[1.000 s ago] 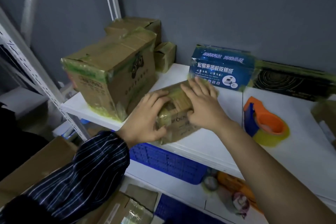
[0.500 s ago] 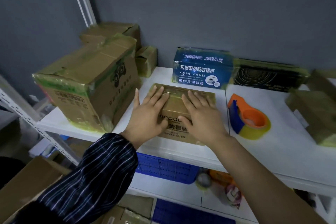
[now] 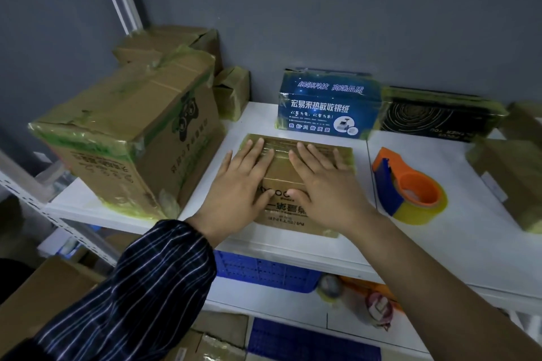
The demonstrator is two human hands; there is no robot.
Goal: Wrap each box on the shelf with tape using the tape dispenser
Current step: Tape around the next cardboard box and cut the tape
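You are pressing your left hand (image 3: 240,184) and your right hand (image 3: 325,187) palm-down on the flat box (image 3: 283,215), which is lying on the white shelf (image 3: 440,258) near its front edge. Neither grip is closing round anything: the fingers are lying straight and spread across the glossy, taped top, and the thumbs are pointing toward each other over the printed lettering, close but apart. The tape dispenser (image 3: 410,187), orange and blue with a yellowish roll, is sitting on the shelf just to the right of the box, clear of your right hand. A big carton (image 3: 126,132) with greenish tape along its edges is standing just to the left of your left hand. A blue box (image 3: 325,105) with white print is standing just behind the flat one, and a black box (image 3: 434,114) is lying beside it against the wall. Another brown box (image 3: 510,173) is showing at the right edge. A striped sleeve (image 3: 140,296) is covering your left forearm, and a blue crate (image 3: 264,272) is sitting on the level below.
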